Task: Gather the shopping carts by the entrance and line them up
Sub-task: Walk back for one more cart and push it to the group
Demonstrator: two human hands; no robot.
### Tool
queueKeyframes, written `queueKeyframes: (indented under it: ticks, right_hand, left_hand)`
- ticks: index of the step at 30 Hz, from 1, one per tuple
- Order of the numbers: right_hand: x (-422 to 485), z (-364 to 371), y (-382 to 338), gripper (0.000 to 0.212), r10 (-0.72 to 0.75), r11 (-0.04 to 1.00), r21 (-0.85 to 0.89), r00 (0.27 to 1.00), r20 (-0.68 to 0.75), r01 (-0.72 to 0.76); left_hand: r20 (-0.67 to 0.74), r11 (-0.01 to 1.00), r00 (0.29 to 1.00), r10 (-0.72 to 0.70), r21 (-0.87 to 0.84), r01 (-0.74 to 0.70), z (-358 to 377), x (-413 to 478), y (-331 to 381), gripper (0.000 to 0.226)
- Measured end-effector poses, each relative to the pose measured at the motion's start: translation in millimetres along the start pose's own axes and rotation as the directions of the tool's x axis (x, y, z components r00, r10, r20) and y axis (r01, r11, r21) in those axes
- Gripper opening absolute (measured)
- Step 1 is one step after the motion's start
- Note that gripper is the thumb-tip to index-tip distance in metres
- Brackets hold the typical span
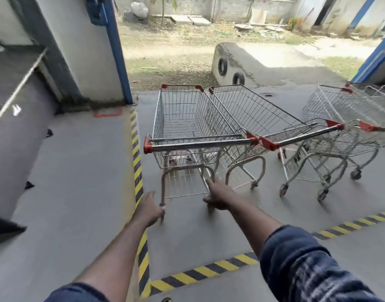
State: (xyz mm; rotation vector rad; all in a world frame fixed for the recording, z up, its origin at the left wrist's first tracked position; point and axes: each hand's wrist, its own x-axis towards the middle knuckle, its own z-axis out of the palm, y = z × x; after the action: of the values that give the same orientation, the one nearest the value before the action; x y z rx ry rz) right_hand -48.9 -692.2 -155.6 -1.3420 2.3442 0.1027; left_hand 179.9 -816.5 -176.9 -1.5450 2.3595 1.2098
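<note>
While three shopping carts stand side by side on the floor, both hands, left and right, reach out spread, gripping nothing.

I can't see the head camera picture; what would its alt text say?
Both of a person's bare hands, left hand and right hand, reach toward the nearest shopping cart, empty and open, not gripping its handle. A second cart stands angled beside it and more carts sit to the right, on grey floor edged with yellow-black striped tape.
</note>
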Motion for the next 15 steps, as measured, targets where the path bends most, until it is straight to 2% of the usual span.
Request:
queueKeyframes:
  ticks: [5, 7, 9, 15]
  right_hand:
    - [-24, 46, -26, 0.063, -0.153, 0.988, -0.03, 0.988, 0.031, 0.154]
    - [-43, 68, -38, 0.057, -0.237, 0.97, -0.055, 0.971, 0.034, 0.239]
    - [-62, 94, -49, 0.054, -0.306, 0.951, -0.034, 0.95, 0.054, 0.308]
    - [-120, 163, -108, 0.047, -0.491, 0.869, 0.027, 0.854, 0.171, 0.494]
  left_hand:
    - [-0.026, 0.975, 0.975, -0.221, -0.007, 0.221, 34, -71, -56, 0.078]
    - [-0.026, 0.962, 0.963, -0.27, 0.03, 0.27, 53, -107, -72, 0.071]
    - [-0.021, 0.954, 0.956, -0.293, 0.058, 0.294, 73, -145, -88, 0.063]
    - [-0.081, 0.881, 0.878, -0.473, -0.025, 0.472, 108, -255, -148, 0.062]
